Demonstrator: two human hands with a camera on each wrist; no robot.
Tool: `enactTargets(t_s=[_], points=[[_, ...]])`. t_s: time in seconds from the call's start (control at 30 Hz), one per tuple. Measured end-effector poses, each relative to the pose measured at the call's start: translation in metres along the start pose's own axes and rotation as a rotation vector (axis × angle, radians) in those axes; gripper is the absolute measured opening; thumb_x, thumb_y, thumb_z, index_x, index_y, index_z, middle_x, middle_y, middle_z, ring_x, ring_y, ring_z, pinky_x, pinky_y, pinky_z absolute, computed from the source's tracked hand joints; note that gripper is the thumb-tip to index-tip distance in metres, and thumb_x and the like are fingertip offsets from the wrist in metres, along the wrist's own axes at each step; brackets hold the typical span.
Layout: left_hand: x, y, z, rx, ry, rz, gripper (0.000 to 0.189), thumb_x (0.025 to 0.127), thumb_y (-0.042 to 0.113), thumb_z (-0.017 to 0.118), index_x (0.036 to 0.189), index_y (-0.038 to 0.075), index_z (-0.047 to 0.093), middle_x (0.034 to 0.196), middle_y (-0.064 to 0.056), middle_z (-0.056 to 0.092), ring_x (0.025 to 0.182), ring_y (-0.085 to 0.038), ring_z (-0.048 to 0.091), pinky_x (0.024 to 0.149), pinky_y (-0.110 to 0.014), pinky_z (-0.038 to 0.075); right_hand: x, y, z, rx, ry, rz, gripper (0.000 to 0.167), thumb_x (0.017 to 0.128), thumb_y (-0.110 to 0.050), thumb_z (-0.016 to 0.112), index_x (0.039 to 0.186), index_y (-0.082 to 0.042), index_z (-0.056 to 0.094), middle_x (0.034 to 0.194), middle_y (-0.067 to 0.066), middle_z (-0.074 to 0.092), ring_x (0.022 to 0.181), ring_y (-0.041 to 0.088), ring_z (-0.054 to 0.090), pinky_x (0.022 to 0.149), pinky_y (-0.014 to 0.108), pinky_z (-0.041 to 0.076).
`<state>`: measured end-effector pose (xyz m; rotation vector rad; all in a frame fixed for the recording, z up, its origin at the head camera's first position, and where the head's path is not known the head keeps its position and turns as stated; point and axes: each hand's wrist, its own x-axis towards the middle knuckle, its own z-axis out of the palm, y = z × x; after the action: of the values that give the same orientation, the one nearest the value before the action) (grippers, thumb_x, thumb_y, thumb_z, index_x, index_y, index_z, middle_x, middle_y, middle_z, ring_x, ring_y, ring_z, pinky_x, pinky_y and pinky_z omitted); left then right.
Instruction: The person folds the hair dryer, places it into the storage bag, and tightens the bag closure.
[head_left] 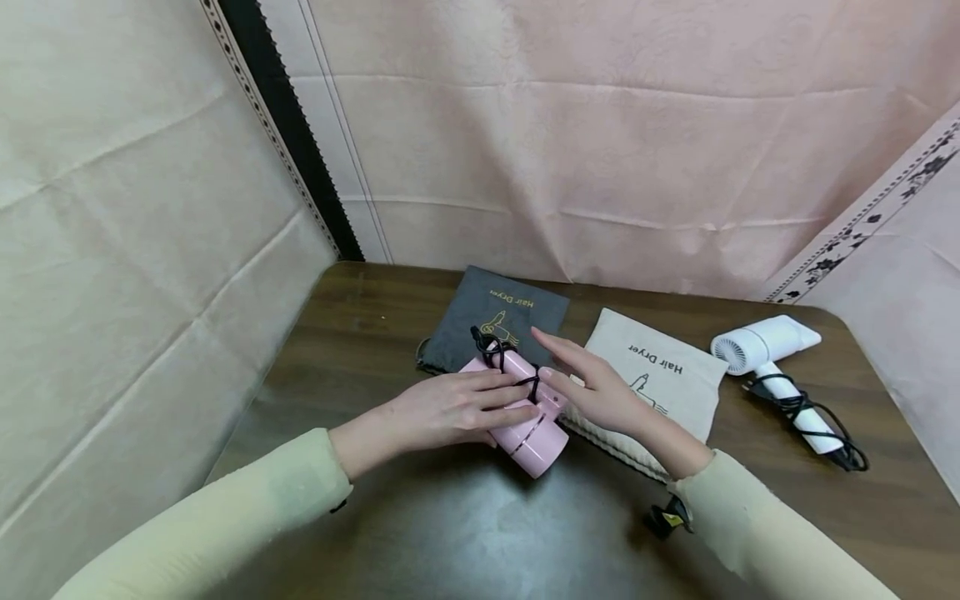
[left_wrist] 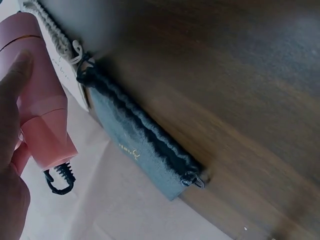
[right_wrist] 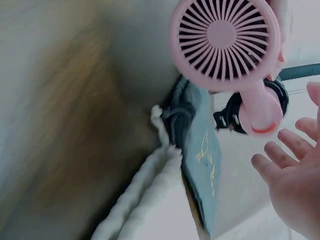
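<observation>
A pink hair dryer (head_left: 542, 450) is held above the table, its handle folded against the body. My left hand (head_left: 446, 408) grips it, with the thumb on one side in the left wrist view and the fingers across the other in the head view. Black cord (head_left: 491, 346) is wound around the handle, and its plug end sticks out past it. Beside the dryer, my right hand (head_left: 600, 392) has its fingers extended and holds nothing. The right wrist view shows the dryer's round slatted grille (right_wrist: 221, 34) with the right fingertips (right_wrist: 265, 165) near the handle end.
A dark drawstring pouch (head_left: 457, 321) marked Hair Dryer lies behind the hands. To its right is a white drawstring pouch (head_left: 693, 383) with similar print. Farther right, a white hair dryer (head_left: 772, 340) rests on the wooden table (head_left: 360, 321). Pale curtains (head_left: 637, 150) enclose the back and sides.
</observation>
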<state>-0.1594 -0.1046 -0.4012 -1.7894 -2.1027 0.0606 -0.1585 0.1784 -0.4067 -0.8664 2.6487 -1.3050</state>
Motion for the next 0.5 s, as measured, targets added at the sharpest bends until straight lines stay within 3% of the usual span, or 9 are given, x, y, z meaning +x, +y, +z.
enactTargets(t_s=[0.37,0.5], points=[[0.002,0.012,0.014,-0.034,-0.036,0.033,0.067,0.091,0.041,0.084,0.15,0.019,0.063,0.15,-0.008,0.064,0.137,-0.022,0.061,0.117,-0.033,0.046,-0.044,0.005,-0.008,-0.132,0.007,0.02,0.06,0.111,-0.025,0.058,0.167,-0.019,0.038,0.169,0.003,0.043,0.153,0.029,0.043,0.12,0.056,0.038],[0.007,0.018,0.022,-0.061,-0.041,0.032,0.067,0.091,0.042,0.084,0.15,0.019,0.062,0.15,-0.008,0.064,0.138,-0.022,0.061,0.119,-0.034,0.043,-0.061,0.005,-0.006,-0.161,0.022,0.006,0.06,0.11,-0.023,0.06,0.167,-0.021,0.04,0.167,0.002,0.045,0.152,0.029,0.045,0.124,0.038,0.036]])
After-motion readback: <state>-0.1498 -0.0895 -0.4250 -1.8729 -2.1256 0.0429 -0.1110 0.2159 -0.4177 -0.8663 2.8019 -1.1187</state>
